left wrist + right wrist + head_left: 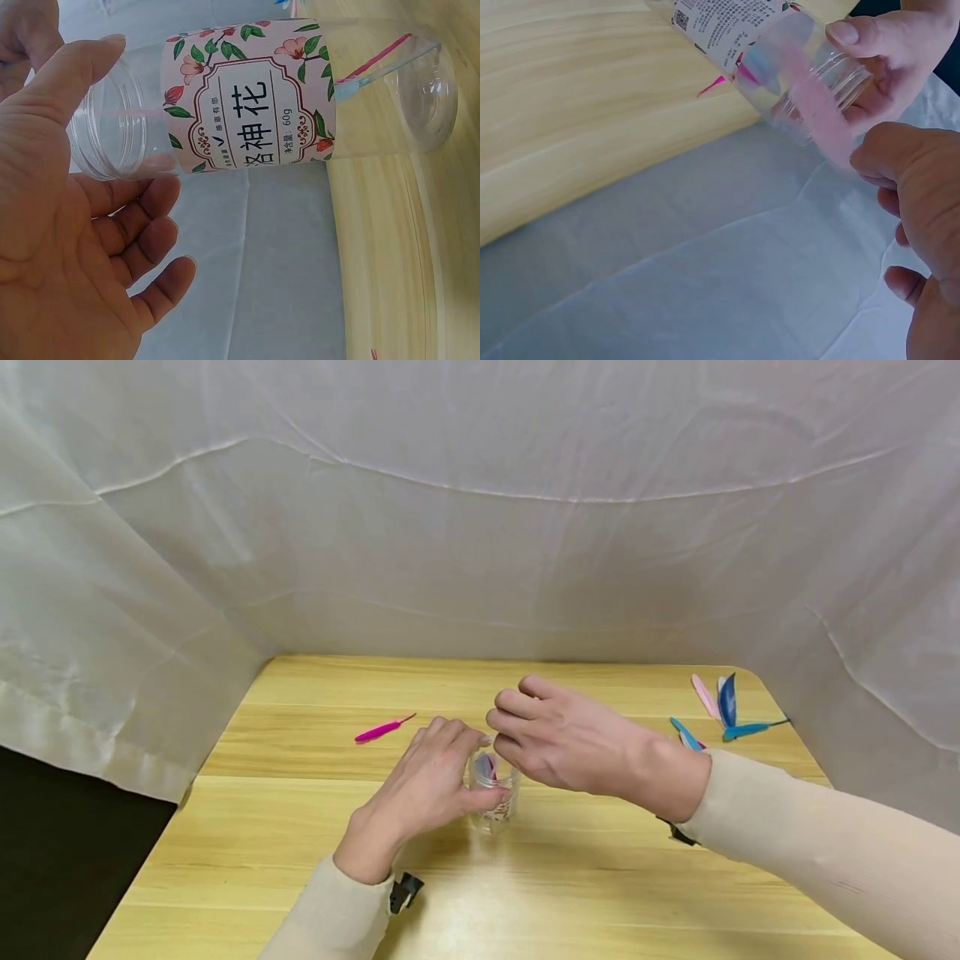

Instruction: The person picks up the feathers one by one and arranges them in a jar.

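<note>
A pale wooden table (300,827) sits inside a tent of white cloth (480,527). Near its middle stands a clear plastic jar (492,793) with a floral label, upright and uncapped. The left hand (423,789) grips the jar near its mouth, thumb on one side and fingers curled round the other. The right hand (555,739) hovers just above the mouth, its fingers pinching a pink feather (821,112) whose lower end reaches into the jar, where other feathers already lie. A magenta feather (382,728) lies on the table to the left, well apart. More blue and pink feathers (723,710) lie near the far right corner.
</note>
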